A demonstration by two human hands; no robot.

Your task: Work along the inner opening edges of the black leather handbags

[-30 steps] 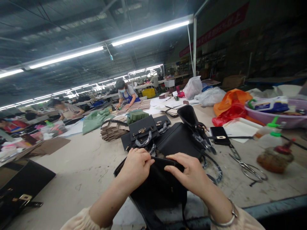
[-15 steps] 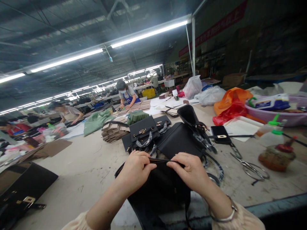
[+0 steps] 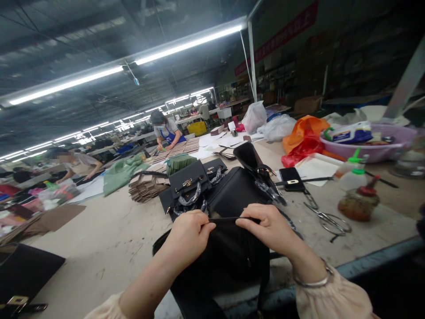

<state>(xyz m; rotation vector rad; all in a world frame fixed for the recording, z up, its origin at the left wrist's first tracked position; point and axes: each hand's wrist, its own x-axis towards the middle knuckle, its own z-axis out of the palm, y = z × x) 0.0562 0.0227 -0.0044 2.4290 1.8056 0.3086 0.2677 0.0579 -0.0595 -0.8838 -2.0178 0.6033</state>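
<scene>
A black handbag (image 3: 229,257) lies in front of me at the table's near edge, its top edge raised between my hands. My left hand (image 3: 191,232) pinches that edge on the left, thumb against fingers. On the right, my right hand (image 3: 265,226) pinches the same edge, a short stretch of rim showing between the two. A strap hangs down at the bag's right side. Just beyond, a finished black bag (image 3: 189,179) with gold hardware and plastic-wrapped handles leans against a larger black bag (image 3: 229,190).
Scissors (image 3: 328,221), a phone (image 3: 291,178), a brown glue pot (image 3: 358,201) and a purple basin (image 3: 392,148) are at right. Another black bag (image 3: 29,270) sits at left. Brown stacked pieces (image 3: 146,186) and green cloth (image 3: 121,175) lie farther back. A co-worker (image 3: 166,133) works across the table.
My view has turned slightly right, so the scene has shifted left. My right hand has moved a little away from the left along the bag's edge, which now looks pulled straighter.
</scene>
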